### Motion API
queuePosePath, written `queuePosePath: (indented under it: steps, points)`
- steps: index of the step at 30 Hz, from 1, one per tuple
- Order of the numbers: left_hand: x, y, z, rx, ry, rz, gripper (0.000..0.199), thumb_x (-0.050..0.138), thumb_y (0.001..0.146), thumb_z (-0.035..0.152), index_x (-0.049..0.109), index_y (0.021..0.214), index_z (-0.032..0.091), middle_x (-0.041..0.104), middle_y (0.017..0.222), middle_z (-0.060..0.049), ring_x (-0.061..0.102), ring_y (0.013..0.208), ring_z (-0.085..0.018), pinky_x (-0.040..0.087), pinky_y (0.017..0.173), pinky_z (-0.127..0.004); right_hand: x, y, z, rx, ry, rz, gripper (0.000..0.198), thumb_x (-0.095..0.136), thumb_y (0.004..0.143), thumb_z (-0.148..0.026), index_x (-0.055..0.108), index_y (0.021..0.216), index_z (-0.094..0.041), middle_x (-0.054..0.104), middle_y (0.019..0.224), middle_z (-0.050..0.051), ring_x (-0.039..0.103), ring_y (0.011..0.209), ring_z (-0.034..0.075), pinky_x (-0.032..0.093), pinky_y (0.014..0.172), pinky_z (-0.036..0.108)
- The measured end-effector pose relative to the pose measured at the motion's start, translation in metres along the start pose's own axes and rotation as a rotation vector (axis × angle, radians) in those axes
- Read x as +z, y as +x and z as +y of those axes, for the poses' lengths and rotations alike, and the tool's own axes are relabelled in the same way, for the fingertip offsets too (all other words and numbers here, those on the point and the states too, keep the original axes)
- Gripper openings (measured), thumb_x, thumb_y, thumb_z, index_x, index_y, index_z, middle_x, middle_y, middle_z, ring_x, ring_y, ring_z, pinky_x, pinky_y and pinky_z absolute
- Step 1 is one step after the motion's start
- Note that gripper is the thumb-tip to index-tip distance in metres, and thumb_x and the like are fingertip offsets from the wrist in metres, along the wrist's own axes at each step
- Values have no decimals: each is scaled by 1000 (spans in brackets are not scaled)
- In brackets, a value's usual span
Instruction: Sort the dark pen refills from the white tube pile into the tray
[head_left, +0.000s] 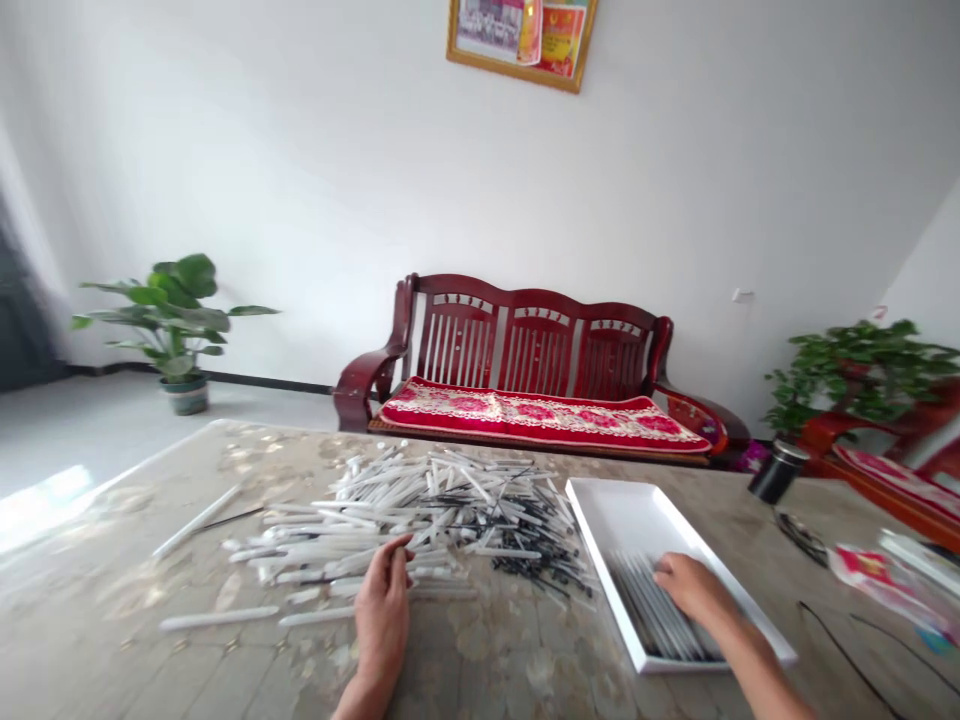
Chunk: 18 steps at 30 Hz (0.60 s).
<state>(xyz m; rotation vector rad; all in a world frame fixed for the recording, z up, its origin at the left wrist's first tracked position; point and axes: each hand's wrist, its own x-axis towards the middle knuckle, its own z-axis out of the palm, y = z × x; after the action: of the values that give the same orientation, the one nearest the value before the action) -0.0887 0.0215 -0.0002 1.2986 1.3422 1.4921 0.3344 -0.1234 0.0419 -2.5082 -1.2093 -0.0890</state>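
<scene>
A large loose pile of slim white pen barrels point(330, 545) lies across the middle of the table. Thin black pieces point(517, 530) are heaped at its right side. My left hand point(384, 600) is at the near edge of the pile, fingers curled in towards the thumb; whatever they may hold is hidden. To the right stands a shallow white box point(589, 520), with a row of slim grey pens point(649, 605) side by side in its near half. Over those pens, inside the box, is my right hand point(694, 590), its fingers bent and closed; their tips and anything between them are hard to see.
A long white stick point(196, 522) lies apart on the left of the table point(480, 670). At the right are a black cylinder point(778, 472), dark cables point(801, 538) and a red-and-clear plastic packet point(870, 572). A wooden bench point(536, 345) stands behind the table.
</scene>
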Motion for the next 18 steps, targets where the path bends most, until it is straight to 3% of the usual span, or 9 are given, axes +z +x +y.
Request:
queuePosePath:
  steps: [4,8,12,15,18]
  points:
    - [2,0,-1,-8,-33,33,54,53,79,64,69,97,16,69,72,-5,59,57,-17,52,58,-31,14,0,-38,-156,79,-61,16,56,79,-25,70,73,-26,74,81,6,68,74,23,39,62,29]
    - [5,2,-5,-17,-89,45,49,55,82,59,67,102,17,69,77,-5,61,59,-17,52,59,-31,39,-25,-128,-382,301,-169,20,53,82,-27,73,84,-27,75,92,4,68,86,22,45,75,29]
    - [6,4,-5,-22,-187,14,50,59,80,60,66,105,17,70,81,-6,63,64,-18,52,58,-29,59,-49,-206,-545,227,-234,19,59,80,-25,74,92,-26,74,94,6,68,90,22,47,79,29]
    - [7,4,-6,-27,-240,-2,54,59,78,65,65,104,18,69,81,-6,61,61,-17,51,55,-28,66,-54,-232,-594,43,-227,21,66,77,-26,72,97,-25,73,98,8,67,97,24,48,81,29]
    - [10,4,-8,-40,-254,-7,57,58,78,68,65,105,18,67,80,-5,57,56,-15,47,50,-26,69,-53,-239,-619,-58,-231,23,68,76,-25,70,100,-24,72,102,11,65,101,28,49,83,33]
